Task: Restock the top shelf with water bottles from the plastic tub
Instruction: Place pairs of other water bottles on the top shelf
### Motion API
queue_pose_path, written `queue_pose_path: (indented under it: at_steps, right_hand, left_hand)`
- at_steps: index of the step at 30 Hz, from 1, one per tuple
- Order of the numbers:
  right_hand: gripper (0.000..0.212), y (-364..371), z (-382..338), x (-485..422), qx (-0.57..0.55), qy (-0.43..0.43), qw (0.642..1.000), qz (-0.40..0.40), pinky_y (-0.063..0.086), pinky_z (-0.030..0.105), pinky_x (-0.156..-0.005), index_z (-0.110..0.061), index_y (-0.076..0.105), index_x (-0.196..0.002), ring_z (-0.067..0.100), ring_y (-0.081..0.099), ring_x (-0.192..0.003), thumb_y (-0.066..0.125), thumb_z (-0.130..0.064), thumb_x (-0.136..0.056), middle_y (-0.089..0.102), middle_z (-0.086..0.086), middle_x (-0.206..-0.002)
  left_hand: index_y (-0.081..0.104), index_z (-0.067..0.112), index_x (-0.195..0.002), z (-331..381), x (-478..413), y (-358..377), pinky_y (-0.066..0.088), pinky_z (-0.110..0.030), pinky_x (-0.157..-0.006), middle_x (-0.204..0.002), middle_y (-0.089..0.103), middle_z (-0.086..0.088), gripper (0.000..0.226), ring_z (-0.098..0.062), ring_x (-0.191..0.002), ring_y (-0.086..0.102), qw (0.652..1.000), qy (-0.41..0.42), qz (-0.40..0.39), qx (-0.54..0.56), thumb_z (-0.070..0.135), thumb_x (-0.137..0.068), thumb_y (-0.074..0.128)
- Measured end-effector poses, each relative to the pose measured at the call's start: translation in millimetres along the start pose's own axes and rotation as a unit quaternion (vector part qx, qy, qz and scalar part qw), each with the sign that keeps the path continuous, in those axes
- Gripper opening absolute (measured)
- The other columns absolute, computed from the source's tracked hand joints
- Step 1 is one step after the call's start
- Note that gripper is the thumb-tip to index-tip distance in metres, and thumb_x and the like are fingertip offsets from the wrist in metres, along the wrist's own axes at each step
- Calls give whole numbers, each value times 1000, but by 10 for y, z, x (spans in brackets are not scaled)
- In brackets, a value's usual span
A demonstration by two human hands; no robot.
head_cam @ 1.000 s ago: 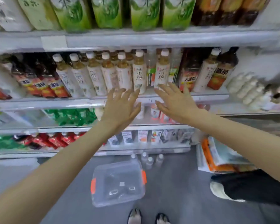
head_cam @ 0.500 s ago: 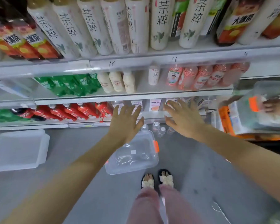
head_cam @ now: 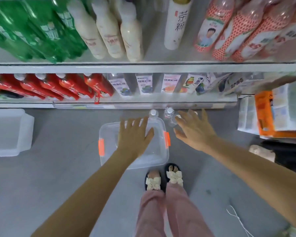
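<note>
A clear plastic tub (head_cam: 158, 152) with orange latches stands on the grey floor in front of my feet; I see no bottles inside it. Clear water bottles (head_cam: 168, 113) with white caps stand on the floor just beyond the tub, against the base of the shelf unit. My left hand (head_cam: 134, 134) hovers over the tub, fingers spread and straight, holding nothing. To the right of the tub, my right hand (head_cam: 194, 127) is spread above the bottles and partly hides them. It holds nothing.
A tub lid (head_cam: 7, 132) lies on the floor at left. Shelves (head_cam: 143, 68) ahead carry green, cream, pink and red bottles and juice cartons. An orange-and-white box stack (head_cam: 270, 115) and a dark shape sit at right. A white cord (head_cam: 236, 218) trails on the floor.
The view has tilted down from the upper shelves to the floor. Both hands have dropped from shelf height to just above the tub and the floor bottles, still spread.
</note>
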State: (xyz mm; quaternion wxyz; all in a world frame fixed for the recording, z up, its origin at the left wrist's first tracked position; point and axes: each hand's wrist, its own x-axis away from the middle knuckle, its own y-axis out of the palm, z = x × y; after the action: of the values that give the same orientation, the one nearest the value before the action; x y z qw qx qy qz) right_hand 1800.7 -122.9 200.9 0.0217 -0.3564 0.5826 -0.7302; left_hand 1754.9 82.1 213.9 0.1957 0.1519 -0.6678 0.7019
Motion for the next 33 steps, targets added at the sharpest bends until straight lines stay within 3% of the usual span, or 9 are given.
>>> queue_pose_path:
  at_steps: [2, 4, 8, 11, 13, 21, 25, 30, 33]
  right_hand:
    - [58, 218, -6, -200, -15, 4, 1000, -11, 40, 68, -91, -12, 61, -122, 39, 58, -113, 36, -49, -85, 57, 11, -131]
    - [57, 427, -8, -390, -30, 10, 999, -10, 40, 68, -89, -11, 62, -122, 41, 58, -112, 39, -48, -85, 57, 13, -132]
    - [62, 868, 11, -724, -42, 21, 999, 2, 30, 64, -100, -13, 45, -138, 39, 43, -129, 31, -51, -91, 41, 12, -146]
    - [64, 1184, 33, -927, -60, 34, 997, 18, 22, 62, -105, -16, 37, -143, 37, 35, -135, 24, -53, -91, 34, 7, -151]
    - [60, 1389, 53, -1042, -87, 53, 995, 18, 20, 60, -107, -17, 36, -143, 36, 32, -136, 32, -51, -94, 31, 4, -152]
    - [54, 1990, 129, -1489, -152, 73, 985, 33, 32, 54, -102, -18, 36, -142, 32, 37, -133, 42, -44, -95, 33, 3, -150]
    - [54, 2202, 169, -1801, -179, 45, 979, 90, 49, 43, -75, -10, 46, -134, 33, 61, -103, 60, -32, -87, 53, 11, -132]
    - [59, 2440, 224, -2214, -244, 90, 959, 116, 44, 38, -83, -11, 38, -137, 27, 54, -114, 63, -28, -87, 48, 6, -135]
    - [57, 2566, 230, -2418, -298, 126, 940, 108, 44, 36, -83, -14, 36, -137, 27, 54, -115, 63, -28, -88, 51, 5, -132]
  left_hand:
    - [65, 8, -116, -28, -177, 278, 47, -54, -87, -107, 69, -10, 59, -33, -96, 65, 1000, 7, 20, 9, 45, -89, 27]
    - [67, 7, -113, -38, -304, 545, 49, -54, -83, -103, 70, -11, 56, -34, -92, 66, 1000, 4, 10, 22, 43, -89, 30]
    - [63, 7, -119, -42, -583, 1033, 46, -56, -89, -111, 68, -13, 61, -36, -100, 64, 999, 11, 18, 40, 46, -91, 26]
    - [34, 17, -144, -35, -822, 1274, 21, -48, -111, -145, 42, -4, 61, -28, -133, 37, 1000, 0, -13, 17, 50, -97, 16]
    - [21, 21, -149, -29, -961, 1417, 12, -43, -114, -152, 31, 1, 60, -24, -139, 25, 1000, 0, -18, 13, 51, -98, 12]
    - [34, 19, -144, -75, -1609, 1846, 23, -42, -108, -142, 46, -4, 85, -27, -131, 37, 998, -9, 33, 50, 60, -79, -3]
    - [17, 14, -149, -59, -2077, 1996, 23, -40, -107, -147, 37, -8, 66, -29, -133, 33, 995, -36, 6, 88, 50, -96, 33]
    - [3, 9, -150, 61, -2605, 2183, 35, -44, -102, -149, 33, -10, 90, -34, -129, 40, 977, -78, -24, 196, 46, -87, 57]
    - [-13, 9, -148, 50, -2854, 2354, 41, -42, -96, -139, 45, -12, 111, -33, -122, 48, 952, -139, -57, 268, 42, -80, 68]
